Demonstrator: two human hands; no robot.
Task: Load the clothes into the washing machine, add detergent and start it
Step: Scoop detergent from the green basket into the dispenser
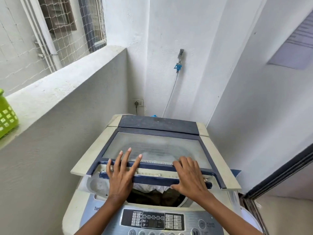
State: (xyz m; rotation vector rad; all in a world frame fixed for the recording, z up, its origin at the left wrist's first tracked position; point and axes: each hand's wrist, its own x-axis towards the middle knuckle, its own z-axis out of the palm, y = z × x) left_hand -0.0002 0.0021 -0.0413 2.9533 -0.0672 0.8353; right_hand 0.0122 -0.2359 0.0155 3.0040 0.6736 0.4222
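A top-loading washing machine (79,216) fills the lower middle of the head view. Its glass lid (155,146) with a dark blue frame is partly lowered, leaving a gap above the drum. White and dark clothes (152,189) show in the drum under the lid's front edge. My left hand (121,173) lies flat on the lid's front edge, fingers spread. My right hand (188,175) presses on the same edge to the right, fingers curled over the frame. The control panel (152,219) with its buttons sits nearest me. No detergent is visible.
A grey parapet wall (67,102) runs along the left, with a green plastic basket (6,116) on its ledge. A wall tap with a hose (179,65) and a socket (138,102) are behind the machine. A dark door frame (279,177) stands at the right.
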